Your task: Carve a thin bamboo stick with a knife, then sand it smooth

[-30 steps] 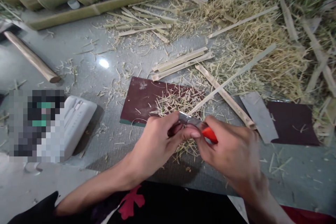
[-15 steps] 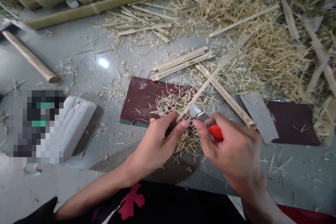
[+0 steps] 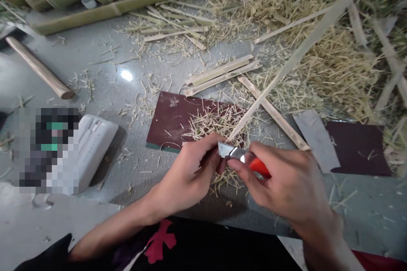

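Note:
Between the thumb and fingers of my left hand (image 3: pixel 193 169) is the near end of a long, pale bamboo strip (image 3: pixel 280 74), which slants up to the right. My right hand (image 3: pixel 282 182) is closed around a utility knife (image 3: pixel 259 166) with an orange-red handle. Its short metal blade lies at the strip's near end, close to my left fingertips; whether the edge touches the strip I cannot tell. Beneath the strip lies a dark red board (image 3: pixel 171 118), partly covered with thin bamboo shavings (image 3: pixel 216 123).
Split bamboo pieces (image 3: pixel 222 74) lie behind the board, with thick bamboo lengths (image 3: pixel 111 10) at the far left. A shavings heap (image 3: pixel 343 63) fills the far right. A wooden stick (image 3: pixel 40 67) and white device (image 3: pixel 98 148) are left; a dark red sheet (image 3: pixel 359 148) is right.
The bamboo strip now reaches farther up and right from my left hand. My right hand has brought the knife blade down and left, nearer my left fingers.

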The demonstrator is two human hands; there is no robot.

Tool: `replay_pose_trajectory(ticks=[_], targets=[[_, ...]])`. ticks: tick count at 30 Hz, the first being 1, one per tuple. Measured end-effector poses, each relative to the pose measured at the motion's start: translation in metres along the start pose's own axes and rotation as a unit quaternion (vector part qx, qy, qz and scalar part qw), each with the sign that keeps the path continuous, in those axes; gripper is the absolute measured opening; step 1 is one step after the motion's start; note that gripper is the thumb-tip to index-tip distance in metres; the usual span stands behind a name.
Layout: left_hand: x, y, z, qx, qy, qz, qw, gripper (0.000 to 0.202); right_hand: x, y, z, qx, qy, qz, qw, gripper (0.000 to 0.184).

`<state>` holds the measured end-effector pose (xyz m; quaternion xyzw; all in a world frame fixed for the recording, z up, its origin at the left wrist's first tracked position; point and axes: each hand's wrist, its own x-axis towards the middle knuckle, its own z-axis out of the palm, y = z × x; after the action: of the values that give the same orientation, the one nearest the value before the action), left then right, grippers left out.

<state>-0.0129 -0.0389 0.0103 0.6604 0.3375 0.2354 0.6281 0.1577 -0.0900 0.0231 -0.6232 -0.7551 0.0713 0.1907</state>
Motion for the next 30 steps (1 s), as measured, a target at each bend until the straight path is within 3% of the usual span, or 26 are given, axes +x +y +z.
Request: replay_pose_trajectory(ticks=[14,18,24,30], targets=[[0.0,0.007,0.0,0.064,-0.001,0.037,0.997,0.006,0.001,0.001,0.001,-0.014,0.008,-0.007,1.0,0.039],[0.001,0.001,0.004,0.051,0.047,0.032,0.997,0.015,0.0,0.0,0.004,-0.032,0.015,0.002,0.999,0.04],[0.001,-0.004,0.007,0.135,0.113,0.036,0.984,0.035,-0.003,-0.003,0.01,-0.081,0.022,0.031,0.996,0.044],[0.002,-0.008,0.007,0.175,0.134,0.033,0.975,0.035,-0.004,-0.005,0.014,-0.128,0.028,0.038,0.991,0.039]])
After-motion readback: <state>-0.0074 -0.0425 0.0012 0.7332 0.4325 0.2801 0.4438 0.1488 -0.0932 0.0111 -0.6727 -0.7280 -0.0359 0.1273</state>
